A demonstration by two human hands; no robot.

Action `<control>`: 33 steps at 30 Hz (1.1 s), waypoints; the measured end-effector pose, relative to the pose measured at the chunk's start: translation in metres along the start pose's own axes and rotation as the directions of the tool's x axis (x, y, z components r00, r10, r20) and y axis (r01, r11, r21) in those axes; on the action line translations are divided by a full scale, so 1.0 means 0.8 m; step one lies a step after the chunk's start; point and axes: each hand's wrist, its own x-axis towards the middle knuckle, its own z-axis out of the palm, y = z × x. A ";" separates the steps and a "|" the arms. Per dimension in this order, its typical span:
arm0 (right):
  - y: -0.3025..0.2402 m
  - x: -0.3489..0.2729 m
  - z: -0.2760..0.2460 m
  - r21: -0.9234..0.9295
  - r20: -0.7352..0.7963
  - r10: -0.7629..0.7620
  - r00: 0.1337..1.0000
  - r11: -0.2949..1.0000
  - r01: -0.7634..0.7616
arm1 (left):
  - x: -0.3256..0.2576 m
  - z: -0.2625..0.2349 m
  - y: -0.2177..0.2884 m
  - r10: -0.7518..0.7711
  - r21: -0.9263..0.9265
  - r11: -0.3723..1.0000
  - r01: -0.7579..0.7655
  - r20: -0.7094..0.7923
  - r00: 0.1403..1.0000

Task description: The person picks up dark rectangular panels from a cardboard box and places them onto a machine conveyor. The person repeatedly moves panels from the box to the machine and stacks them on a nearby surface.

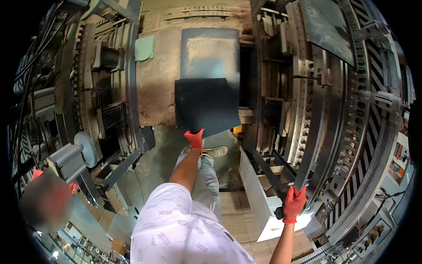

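Observation:
My left hand (194, 139), in a red glove, is closed on the near edge of a flat black sheet (204, 105). That sheet lies slightly skewed on top of another dark sheet, overlapping a larger grey panel (210, 55) behind it. Off to the right, my right hand (294, 205), also gloved in red, is closed around the near end of a long metal rail (313, 163) on the machine. A round black knob (279, 213) sits just beside that hand. Part of the left fingers is hidden under the sheet.
Machine frames with rails and ribbed blocks flank me on the left (114, 116) and right (274, 112). A pale green piece (144, 48) lies on the worn bed (156, 88). A white cabinet (259, 198) stands near my right arm. Another person (46, 202) is at the lower left.

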 end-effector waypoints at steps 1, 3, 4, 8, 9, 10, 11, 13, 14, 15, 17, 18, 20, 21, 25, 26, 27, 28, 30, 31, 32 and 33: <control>-0.015 0.002 -0.001 0.083 -0.006 0.029 1.000 0.996 -0.028 | 0.003 -0.005 0.013 -0.072 -0.082 0.993 0.080 0.100 0.992; -0.009 -0.006 -0.002 0.020 -0.004 0.028 1.000 0.999 -0.028 | 0.008 -0.031 0.044 -0.277 -0.108 0.936 0.334 0.356 0.892; -0.027 0.007 -0.016 0.086 0.056 0.076 0.996 0.993 -0.081 | 0.030 -0.051 0.029 -0.289 -0.093 0.923 0.373 0.472 0.833; -0.015 0.006 -0.009 0.095 -0.044 -0.010 0.999 0.995 0.015 | -0.008 -0.076 0.103 -0.049 -0.249 0.919 0.305 0.696 0.716; -0.013 -0.001 -0.011 0.070 -0.063 -0.032 0.997 0.997 0.036 | -0.004 -0.091 0.122 0.010 -0.317 0.887 0.335 0.739 0.673; -0.021 -0.001 -0.019 0.100 -0.075 -0.027 0.997 0.994 0.034 | 0.011 -0.108 0.121 0.087 -0.200 0.975 0.096 0.746 0.661; -0.023 -0.001 -0.025 0.089 -0.067 -0.027 0.997 0.995 0.033 | 0.019 -0.116 0.125 0.019 -0.084 0.995 0.054 0.688 0.725; -0.021 -0.007 -0.029 0.077 -0.049 -0.008 0.999 0.997 0.012 | 0.023 -0.134 0.156 -0.113 0.051 0.993 0.105 0.627 0.771; -0.013 -0.010 -0.026 0.079 -0.020 0.027 0.999 0.997 -0.025 | 0.021 -0.145 0.178 -0.172 0.049 0.982 0.181 0.618 0.767; -0.009 -0.011 -0.024 0.060 -0.015 0.030 0.999 0.998 -0.029 | 0.011 -0.160 0.201 -0.061 -0.054 0.987 0.152 0.751 0.657; 0.002 -0.012 -0.024 -0.015 0.033 0.040 0.999 0.999 -0.040 | -0.024 -0.187 0.274 -0.128 0.143 0.989 0.037 0.703 0.699; 0.002 -0.014 -0.025 0.014 -0.026 0.002 1.000 1.000 -0.002 | -0.038 -0.187 0.302 -0.073 0.070 0.997 0.029 0.789 0.610; -0.003 -0.015 -0.026 0.067 -0.140 -0.061 0.988 0.995 0.071 | -0.062 -0.181 0.347 0.035 -0.051 0.998 0.030 0.915 0.401; -0.005 -0.018 -0.030 0.055 -0.103 -0.041 0.994 0.997 0.047 | -0.071 -0.167 0.357 0.050 -0.077 0.995 0.058 0.924 0.379; -0.005 -0.018 -0.038 0.009 -0.006 -0.018 1.000 1.000 0.018 | -0.244 -0.139 0.486 0.191 -0.202 0.978 0.041 0.963 0.188; -0.002 -0.020 -0.036 0.004 -0.016 -0.034 0.999 0.999 0.034 | -0.277 -0.124 0.498 0.193 -0.197 0.980 0.002 0.962 0.195; 0.001 -0.020 -0.034 -0.005 -0.025 -0.049 0.998 0.999 0.049 | -0.306 -0.113 0.502 0.194 -0.191 0.981 -0.034 0.960 0.203; 0.004 -0.020 -0.031 -0.022 -0.019 -0.034 0.999 0.999 0.034 | -0.313 -0.088 0.485 0.203 -0.203 0.979 -0.021 0.958 0.203; 0.003 -0.024 -0.029 0.025 -0.118 -0.063 0.991 0.997 0.067 | -0.343 -0.051 0.454 0.209 -0.223 0.974 0.041 0.955 0.209; 0.002 -0.026 -0.029 0.050 -0.169 -0.074 0.983 0.995 0.083 | -0.368 -0.043 0.450 0.195 -0.217 0.973 0.074 0.954 0.227; 0.004 -0.026 -0.026 0.057 -0.214 -0.075 0.974 0.994 0.089 | -0.394 -0.037 0.447 0.182 -0.214 0.971 0.108 0.952 0.244; 0.002 -0.021 -0.025 0.136 -0.268 -0.028 0.963 0.989 0.067 | -0.415 -0.033 0.447 0.152 -0.193 0.973 0.127 0.950 0.273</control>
